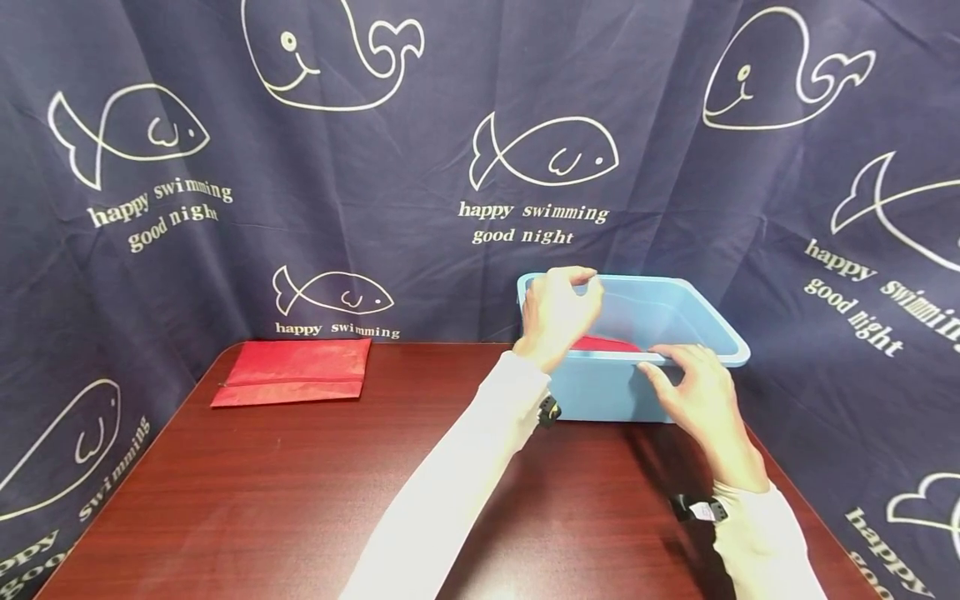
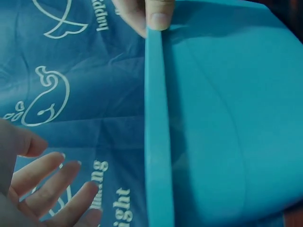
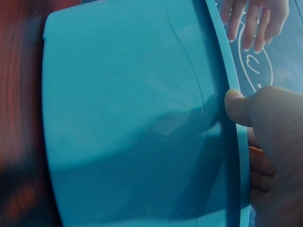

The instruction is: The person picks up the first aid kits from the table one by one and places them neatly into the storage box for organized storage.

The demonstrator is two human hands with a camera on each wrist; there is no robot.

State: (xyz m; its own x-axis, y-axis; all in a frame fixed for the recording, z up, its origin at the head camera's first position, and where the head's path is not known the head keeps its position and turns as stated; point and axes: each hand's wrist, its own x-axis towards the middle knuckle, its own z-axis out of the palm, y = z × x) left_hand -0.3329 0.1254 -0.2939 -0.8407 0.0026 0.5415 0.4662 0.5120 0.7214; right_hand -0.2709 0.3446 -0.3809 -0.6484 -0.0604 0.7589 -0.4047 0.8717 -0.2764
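A light blue plastic bin [image 1: 611, 390] stands at the table's back right, with something red [image 1: 603, 343] partly visible inside. My right hand [image 1: 697, 392] grips its front rim, thumb outside and fingers over the inner side; the right wrist view shows the thumb on the rim [image 3: 232, 71]. Above the bin's left part is my left hand [image 1: 558, 312], holding nothing that shows. In the left wrist view, the left hand's fingers [image 2: 52, 189] are spread and loosely bent, apart from the rim [image 2: 158, 127].
A flat red zippered pouch [image 1: 296, 372] lies at the back left of the dark reddish wooden table [image 1: 300, 483]. A dark blue curtain [image 1: 420, 167] with white fish and whale drawings hangs behind and beside the table.
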